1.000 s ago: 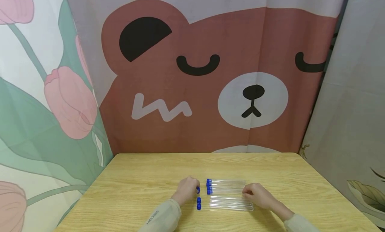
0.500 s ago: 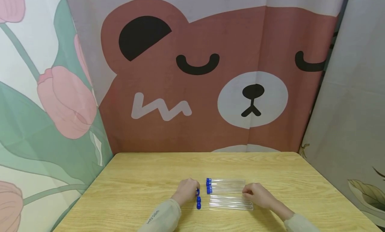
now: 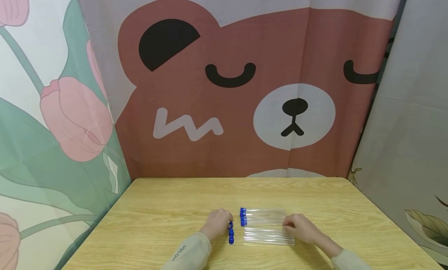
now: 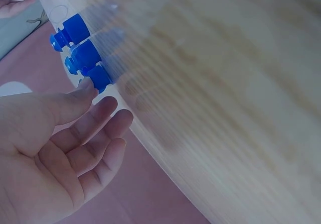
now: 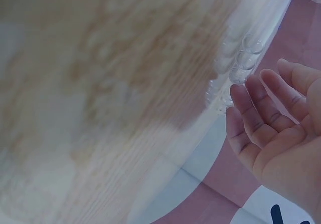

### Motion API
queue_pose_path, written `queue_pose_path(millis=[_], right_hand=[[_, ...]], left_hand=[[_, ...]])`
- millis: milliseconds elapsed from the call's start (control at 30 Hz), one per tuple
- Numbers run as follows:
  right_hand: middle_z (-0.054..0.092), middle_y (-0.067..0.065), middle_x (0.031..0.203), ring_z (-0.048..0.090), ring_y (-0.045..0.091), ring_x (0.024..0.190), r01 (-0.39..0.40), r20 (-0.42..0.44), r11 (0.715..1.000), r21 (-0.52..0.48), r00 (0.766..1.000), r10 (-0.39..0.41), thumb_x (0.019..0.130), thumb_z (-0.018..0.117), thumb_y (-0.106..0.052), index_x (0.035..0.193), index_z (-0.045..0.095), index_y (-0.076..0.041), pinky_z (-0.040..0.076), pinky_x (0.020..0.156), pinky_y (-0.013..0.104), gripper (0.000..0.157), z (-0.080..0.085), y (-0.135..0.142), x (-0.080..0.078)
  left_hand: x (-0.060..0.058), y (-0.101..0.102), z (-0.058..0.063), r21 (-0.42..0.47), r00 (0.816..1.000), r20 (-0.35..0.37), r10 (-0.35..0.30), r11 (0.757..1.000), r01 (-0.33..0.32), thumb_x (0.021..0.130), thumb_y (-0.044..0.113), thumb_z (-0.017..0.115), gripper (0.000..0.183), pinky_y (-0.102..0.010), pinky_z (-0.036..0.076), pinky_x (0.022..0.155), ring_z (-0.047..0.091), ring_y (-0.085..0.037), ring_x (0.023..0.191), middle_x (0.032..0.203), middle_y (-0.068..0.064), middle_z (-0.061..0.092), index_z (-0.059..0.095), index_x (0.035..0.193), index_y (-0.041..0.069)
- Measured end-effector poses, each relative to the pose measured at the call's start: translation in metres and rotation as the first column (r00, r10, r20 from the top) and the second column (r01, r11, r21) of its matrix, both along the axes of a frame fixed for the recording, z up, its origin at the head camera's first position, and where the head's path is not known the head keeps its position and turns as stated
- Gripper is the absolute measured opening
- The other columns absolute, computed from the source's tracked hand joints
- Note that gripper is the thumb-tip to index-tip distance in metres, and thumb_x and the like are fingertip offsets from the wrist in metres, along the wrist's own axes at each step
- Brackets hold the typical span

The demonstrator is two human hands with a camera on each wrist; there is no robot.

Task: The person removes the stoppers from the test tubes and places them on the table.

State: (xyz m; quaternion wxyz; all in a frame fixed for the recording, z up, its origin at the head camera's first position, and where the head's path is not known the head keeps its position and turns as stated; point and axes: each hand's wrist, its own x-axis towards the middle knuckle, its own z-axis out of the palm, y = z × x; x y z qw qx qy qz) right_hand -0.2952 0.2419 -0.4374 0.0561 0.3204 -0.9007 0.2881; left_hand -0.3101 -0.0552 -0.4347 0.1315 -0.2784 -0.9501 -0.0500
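My left hand [image 3: 217, 224] pinches a blue test tube cap [image 4: 100, 77] at the back of a short row, its thumb on the cap and the index finger mostly hidden. Two more blue caps [image 3: 231, 236] stand in line on the near side of it. To the right lie several clear test tubes [image 3: 268, 236] side by side, without caps. Behind them are clear tubes with blue caps [image 3: 243, 216] on their left ends. My right hand [image 3: 301, 227] holds nothing; its loosely bent fingertips are right at the tubes' rounded right ends [image 5: 237, 75].
Everything lies on a light wooden table [image 3: 168, 200]. A curtain with a brown bear [image 3: 196, 103] hangs behind its far edge. A tulip-patterned curtain [image 3: 77, 118] hangs at the left and a pale one [image 3: 402, 126] at the right.
My left hand has drawn the pinched cap a little toward the body, closing the gap to the other two caps. The right hand and the tubes have stayed in place.
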Motion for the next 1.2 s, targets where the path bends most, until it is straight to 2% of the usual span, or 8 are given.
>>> queue_pose_path(millis=[200,433,767,967,1100,1200], right_hand=[[0.058,-0.006,0.071,0.047,0.000,0.060,0.005,0.004,1.000,-0.001,1.000,-0.005,0.082,0.062,-0.007,0.081,0.064,-0.003,0.043,0.052,0.022,0.004,-0.001,0.000,0.001],[0.058,-0.005,0.071,0.048,0.001,0.060,-0.003,0.013,1.000,-0.009,1.000,0.003,0.083,0.061,-0.006,0.081,0.064,-0.002,0.044,0.052,0.022,0.005,0.001,0.000,0.001],[0.058,-0.006,0.071,0.048,0.001,0.060,-0.005,0.011,1.000,-0.013,1.000,0.005,0.083,0.061,-0.007,0.082,0.065,-0.001,0.043,0.052,0.022,0.007,0.002,-0.001,0.002],[0.058,-0.005,0.071,0.049,0.002,0.060,0.008,0.034,1.000,-0.014,0.999,-0.007,0.083,0.060,-0.006,0.082,0.065,-0.002,0.044,0.052,0.022,0.006,0.003,-0.001,0.000],[0.059,-0.003,0.073,0.051,0.003,0.061,0.022,0.046,1.000,-0.003,0.999,-0.022,0.083,0.060,-0.006,0.084,0.065,-0.001,0.044,0.053,0.022,0.008,0.004,0.000,-0.002],[0.059,-0.003,0.073,0.051,0.003,0.061,0.034,0.036,0.999,0.011,0.999,-0.034,0.083,0.061,-0.005,0.084,0.065,0.000,0.044,0.053,0.022,0.007,0.005,-0.001,-0.002]], left_hand=[[0.000,-0.001,-0.001,-0.014,1.000,-0.011,-0.007,1.000,0.007,0.070,0.005,0.071,0.012,-0.021,0.043,0.053,0.052,-0.005,0.060,0.071,0.008,0.062,0.070,0.074,0.015],[0.000,0.000,-0.002,-0.018,1.000,-0.030,0.006,1.000,-0.007,0.068,-0.003,0.068,0.021,-0.023,0.047,0.058,0.060,-0.011,0.069,0.078,0.004,0.066,0.071,0.081,0.014],[0.001,-0.001,0.000,-0.017,1.000,-0.018,0.019,1.000,-0.019,0.071,0.000,0.068,0.016,-0.024,0.047,0.060,0.061,-0.014,0.070,0.078,0.000,0.066,0.069,0.082,0.010],[0.003,-0.005,0.008,0.019,0.999,-0.025,0.029,0.999,-0.028,0.069,0.002,0.070,0.018,-0.025,0.048,0.060,0.062,-0.016,0.072,0.081,-0.002,0.066,0.069,0.085,0.009],[0.006,-0.007,0.013,0.063,1.000,-0.008,0.030,0.998,-0.030,0.069,0.003,0.073,0.018,-0.024,0.048,0.057,0.061,-0.014,0.069,0.078,-0.001,0.066,0.069,0.086,0.008],[0.007,-0.007,0.015,0.062,1.000,-0.003,0.025,0.998,-0.025,0.069,0.004,0.073,0.017,-0.023,0.048,0.057,0.060,-0.013,0.069,0.077,0.001,0.066,0.070,0.085,0.008]])
